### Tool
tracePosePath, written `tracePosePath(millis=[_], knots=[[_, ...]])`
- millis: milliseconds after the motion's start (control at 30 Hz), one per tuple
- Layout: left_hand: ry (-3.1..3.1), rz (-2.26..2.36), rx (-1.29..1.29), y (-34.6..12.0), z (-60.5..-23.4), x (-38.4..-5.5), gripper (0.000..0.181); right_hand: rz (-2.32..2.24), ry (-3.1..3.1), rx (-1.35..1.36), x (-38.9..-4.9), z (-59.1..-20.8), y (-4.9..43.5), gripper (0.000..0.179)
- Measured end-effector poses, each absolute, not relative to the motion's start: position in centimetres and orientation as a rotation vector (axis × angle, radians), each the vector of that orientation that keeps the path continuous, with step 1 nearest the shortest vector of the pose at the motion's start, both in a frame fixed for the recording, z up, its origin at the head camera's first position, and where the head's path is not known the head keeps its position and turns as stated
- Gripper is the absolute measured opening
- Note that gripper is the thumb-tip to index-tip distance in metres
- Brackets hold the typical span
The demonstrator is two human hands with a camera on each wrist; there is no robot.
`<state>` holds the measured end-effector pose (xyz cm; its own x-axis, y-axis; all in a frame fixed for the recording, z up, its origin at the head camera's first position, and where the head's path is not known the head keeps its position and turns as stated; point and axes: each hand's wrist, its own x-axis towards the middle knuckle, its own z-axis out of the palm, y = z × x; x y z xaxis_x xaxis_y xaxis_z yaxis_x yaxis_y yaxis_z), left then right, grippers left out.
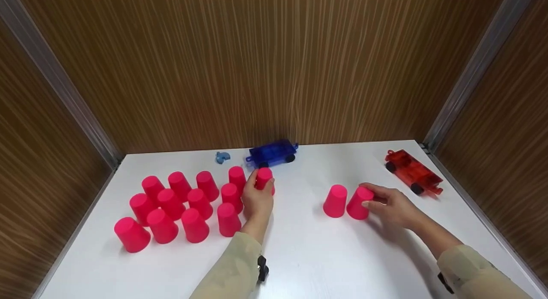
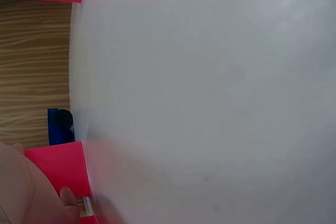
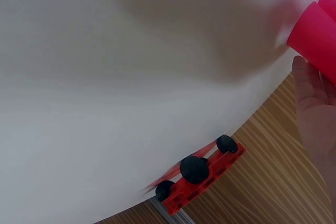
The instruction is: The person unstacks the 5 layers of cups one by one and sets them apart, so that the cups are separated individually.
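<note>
My left hand (image 1: pixel 258 200) grips an upside-down pink cup (image 1: pixel 264 175) at the right end of the back row of cups. That same cup (image 2: pixel 63 169) shows at the lower left of the left wrist view, thumb against its side. On the right, my right hand (image 1: pixel 391 204) holds another upside-down pink cup (image 1: pixel 358 204) between thumb and fingers, its base tilted slightly to the left. Close on its left stands a single pink cup (image 1: pixel 335 201). In the right wrist view the held cup (image 3: pixel 315 38) is cut off by the edge.
Several upside-down pink cups (image 1: pixel 171 204) stand in rows left of my left hand. Behind it are a blue toy wagon (image 1: pixel 273 153) and a small light-blue piece (image 1: pixel 222 157). A red toy wagon (image 1: pixel 413 171) sits at the back right. Wood-patterned panels (image 1: pixel 274 67) enclose the white table (image 1: pixel 299 256).
</note>
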<state>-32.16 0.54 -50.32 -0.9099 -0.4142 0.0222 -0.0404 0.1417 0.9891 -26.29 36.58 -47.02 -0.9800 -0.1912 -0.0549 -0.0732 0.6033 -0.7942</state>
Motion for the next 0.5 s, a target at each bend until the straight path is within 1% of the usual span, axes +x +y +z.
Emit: tracePosePath(millis=[500], knots=[[-2.110,-1.838,0.431,0.26,-50.45,-32.48,0.062,-1.337,2.702,-0.263,-26.54,-47.21,36.48,0.065]])
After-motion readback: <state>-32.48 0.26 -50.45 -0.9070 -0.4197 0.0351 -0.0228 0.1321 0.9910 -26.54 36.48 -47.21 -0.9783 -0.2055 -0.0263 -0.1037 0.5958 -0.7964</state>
